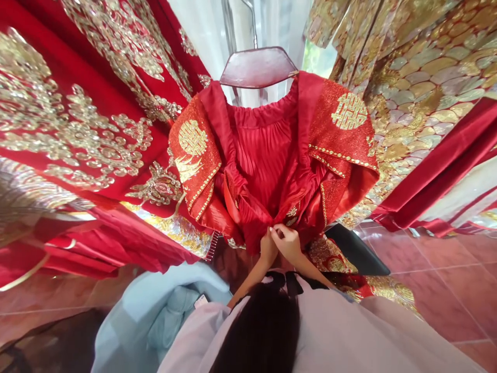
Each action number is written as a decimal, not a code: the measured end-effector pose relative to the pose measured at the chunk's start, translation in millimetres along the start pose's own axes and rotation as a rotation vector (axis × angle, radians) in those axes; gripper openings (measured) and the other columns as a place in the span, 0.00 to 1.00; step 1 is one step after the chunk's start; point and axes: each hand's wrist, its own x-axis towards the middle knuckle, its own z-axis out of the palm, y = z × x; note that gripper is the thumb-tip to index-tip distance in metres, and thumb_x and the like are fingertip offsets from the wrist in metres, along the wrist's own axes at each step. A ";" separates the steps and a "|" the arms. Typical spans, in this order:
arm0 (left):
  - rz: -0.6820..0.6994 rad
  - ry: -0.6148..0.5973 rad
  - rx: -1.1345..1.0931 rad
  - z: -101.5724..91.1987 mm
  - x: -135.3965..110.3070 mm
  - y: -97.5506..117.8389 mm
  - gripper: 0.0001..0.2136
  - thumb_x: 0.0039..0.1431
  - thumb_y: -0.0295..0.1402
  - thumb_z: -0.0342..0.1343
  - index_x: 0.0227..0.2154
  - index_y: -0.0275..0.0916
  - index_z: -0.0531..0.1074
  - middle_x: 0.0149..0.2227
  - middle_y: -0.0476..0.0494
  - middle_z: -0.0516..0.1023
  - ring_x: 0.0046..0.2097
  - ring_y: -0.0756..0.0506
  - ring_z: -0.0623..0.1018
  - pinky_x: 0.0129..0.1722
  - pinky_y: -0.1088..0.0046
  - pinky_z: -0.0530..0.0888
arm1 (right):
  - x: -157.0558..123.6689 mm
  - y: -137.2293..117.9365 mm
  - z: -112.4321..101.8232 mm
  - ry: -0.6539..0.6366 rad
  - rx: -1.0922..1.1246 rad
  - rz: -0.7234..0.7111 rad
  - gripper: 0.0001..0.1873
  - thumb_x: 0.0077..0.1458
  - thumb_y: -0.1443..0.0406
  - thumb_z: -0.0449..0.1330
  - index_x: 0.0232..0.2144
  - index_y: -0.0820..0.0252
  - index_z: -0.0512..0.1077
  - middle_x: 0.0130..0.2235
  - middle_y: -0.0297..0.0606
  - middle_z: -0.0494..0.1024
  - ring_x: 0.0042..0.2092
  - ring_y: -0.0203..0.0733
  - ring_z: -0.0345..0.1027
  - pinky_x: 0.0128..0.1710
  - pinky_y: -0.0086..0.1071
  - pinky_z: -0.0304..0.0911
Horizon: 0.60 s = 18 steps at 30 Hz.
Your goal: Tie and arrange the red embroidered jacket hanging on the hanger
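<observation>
A red garment [267, 150] with gold embroidered medallions and gold-beaded edges hangs from a padded hanger [258, 67] in front of me. Its lining is gathered, and the front edges fall open around the neckline. My left hand [268, 248] and my right hand [286, 242] meet at the lower middle of the opening. The fingers of both are pinched together on the red cloth where the two edges come together. Whatever small fastening may lie between the fingertips is hidden.
Red cloth with clear beadwork [101, 134] hangs close on the left, and a gold scale-patterned garment [411, 93] on the right. A pale blue chair [128, 316] stands at lower left. Behind the garment is a dark seat [355, 251] on the tiled floor [446, 290].
</observation>
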 end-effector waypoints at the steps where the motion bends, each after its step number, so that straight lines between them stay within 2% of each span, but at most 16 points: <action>1: 0.008 0.003 0.013 -1.9 -0.3 -0.3 0.08 0.58 0.24 0.45 0.31 0.37 0.68 0.29 0.39 0.73 0.34 0.42 0.77 0.34 0.68 0.69 | 0.3 -1.2 -0.1 0.031 -0.024 0.007 0.16 0.57 0.57 0.51 0.29 0.59 0.73 0.28 0.39 0.77 0.28 0.38 0.69 0.34 0.29 0.63; 3: 0.026 0.004 0.026 -5.0 -1.3 -1.7 0.08 0.59 0.24 0.45 0.34 0.36 0.70 0.32 0.39 0.75 0.35 0.44 0.77 0.35 0.70 0.69 | 2.0 -1.4 1.7 0.097 -0.101 0.027 0.16 0.57 0.57 0.51 0.34 0.60 0.74 0.30 0.41 0.78 0.29 0.40 0.71 0.34 0.31 0.64; 6: 0.026 0.011 0.070 -5.5 -1.9 -5.0 0.10 0.59 0.23 0.45 0.35 0.35 0.71 0.32 0.40 0.76 0.34 0.46 0.77 0.36 0.72 0.70 | 4.5 2.1 10.8 0.165 -0.199 0.053 0.16 0.56 0.57 0.53 0.37 0.63 0.74 0.28 0.41 0.78 0.28 0.41 0.71 0.31 0.31 0.63; 10: 0.022 0.021 0.157 -1.0 -0.9 -7.7 0.12 0.57 0.19 0.45 0.40 0.31 0.72 0.34 0.40 0.77 0.34 0.47 0.77 0.36 0.74 0.72 | 4.7 5.9 25.1 0.227 -0.179 0.035 0.16 0.56 0.57 0.54 0.34 0.63 0.74 0.27 0.40 0.77 0.27 0.39 0.70 0.30 0.29 0.62; 13: 0.031 0.008 0.199 -1.3 -0.7 -5.9 0.13 0.57 0.19 0.47 0.42 0.30 0.72 0.35 0.39 0.78 0.35 0.47 0.77 0.37 0.74 0.73 | 4.1 5.3 26.8 0.238 -0.088 0.008 0.15 0.58 0.57 0.52 0.30 0.61 0.72 0.25 0.37 0.76 0.26 0.36 0.69 0.30 0.27 0.62; 18: 0.029 -0.015 0.236 -3.9 -2.2 2.0 0.11 0.59 0.19 0.48 0.40 0.29 0.74 0.36 0.36 0.79 0.36 0.46 0.78 0.37 0.75 0.73 | 4.9 4.4 17.0 0.204 -0.103 0.041 0.16 0.58 0.58 0.52 0.38 0.62 0.74 0.34 0.43 0.80 0.32 0.40 0.73 0.35 0.30 0.65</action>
